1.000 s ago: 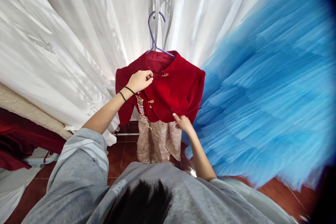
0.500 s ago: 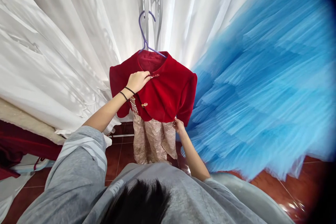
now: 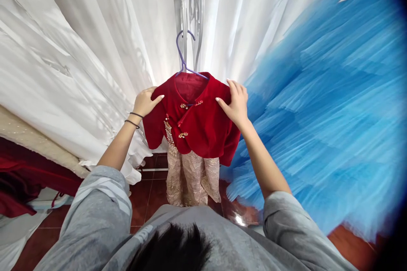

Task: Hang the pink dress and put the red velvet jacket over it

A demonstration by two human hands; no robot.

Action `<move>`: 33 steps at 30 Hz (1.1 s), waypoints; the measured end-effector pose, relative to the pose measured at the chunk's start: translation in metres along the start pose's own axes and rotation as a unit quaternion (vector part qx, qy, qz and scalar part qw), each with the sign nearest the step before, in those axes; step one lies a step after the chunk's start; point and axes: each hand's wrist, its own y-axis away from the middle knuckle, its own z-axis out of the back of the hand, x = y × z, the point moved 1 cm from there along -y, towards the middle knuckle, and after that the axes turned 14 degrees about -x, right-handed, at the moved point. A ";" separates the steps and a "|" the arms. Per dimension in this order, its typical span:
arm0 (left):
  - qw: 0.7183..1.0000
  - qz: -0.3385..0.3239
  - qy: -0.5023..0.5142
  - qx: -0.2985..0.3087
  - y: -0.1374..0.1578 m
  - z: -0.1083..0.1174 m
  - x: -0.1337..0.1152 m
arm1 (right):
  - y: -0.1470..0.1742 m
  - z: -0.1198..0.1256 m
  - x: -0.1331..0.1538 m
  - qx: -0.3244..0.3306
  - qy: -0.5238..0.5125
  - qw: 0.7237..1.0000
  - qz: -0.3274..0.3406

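Observation:
A short-sleeved red velvet jacket (image 3: pixel 206 129) with gold frog buttons hangs on a purple hanger (image 3: pixel 180 48). From its left side dangles a beaded ornament (image 3: pixel 169 131). My left hand (image 3: pixel 146 100), two black bands at its wrist, holds the jacket's left shoulder, thumb in front and fingers mostly hidden behind. On the opposite shoulder, my right hand (image 3: pixel 237 103) grips the velvet between thumb and fingers, fingertips reaching up over the edge. Below the jacket falls a pale gold patterned skirt (image 3: pixel 192 178).
The hanger hooks onto a silvery metal rack (image 3: pixel 199 4). White gowns or drapes (image 3: pixel 104 42) hang behind and to the left. A large blue tulle skirt (image 3: pixel 318 106) fills the right side. Dark red fabric (image 3: pixel 28 173) lies low at left, above red floor tiles (image 3: pixel 140 199).
My left hand has left the collar closure for the left shoulder. My right hand has risen from the lower hem to the right shoulder. The upper button area is now uncovered.

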 end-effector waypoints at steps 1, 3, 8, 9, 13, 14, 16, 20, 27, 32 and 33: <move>0.999 0.007 -0.028 -0.015 0.008 0.002 -0.005 | -0.015 -0.011 0.001 0.038 0.002 0.999 0.014; 0.996 0.022 -0.072 -0.043 0.021 0.008 -0.015 | -0.034 -0.031 0.002 0.084 0.007 0.996 0.016; 0.993 0.032 -0.079 -0.084 0.038 0.016 -0.034 | -0.028 -0.046 0.018 0.033 -0.013 0.998 -0.042; 0.990 0.040 -0.078 -0.113 0.043 0.013 -0.038 | -0.020 -0.045 0.025 0.007 -0.027 0.998 -0.054; 0.973 0.102 -0.082 -0.191 0.081 -0.022 -0.058 | 0.024 -0.049 0.058 -0.028 -0.036 0.994 -0.097; 0.973 0.117 -0.078 -0.181 0.091 -0.035 -0.062 | 0.033 -0.053 0.063 -0.017 -0.025 0.993 -0.112; 0.975 0.147 -0.071 -0.150 0.109 -0.059 -0.070 | 0.047 -0.062 0.064 0.003 -0.001 0.988 -0.151; 0.963 0.216 -0.072 -0.146 0.117 -0.081 -0.069 | 0.051 -0.063 0.039 -0.017 0.029 0.976 -0.216; 0.955 0.201 -0.059 -0.211 0.094 -0.033 -0.009 | 0.019 -0.014 -0.036 -0.038 0.049 0.989 -0.135; 0.958 0.124 -0.012 -0.259 0.051 0.025 0.047 | -0.041 0.011 -0.080 -0.150 0.016 0.984 -0.090; 0.952 0.118 0.010 -0.282 0.037 0.034 0.055 | -0.054 0.010 -0.083 -0.158 -0.023 0.984 -0.079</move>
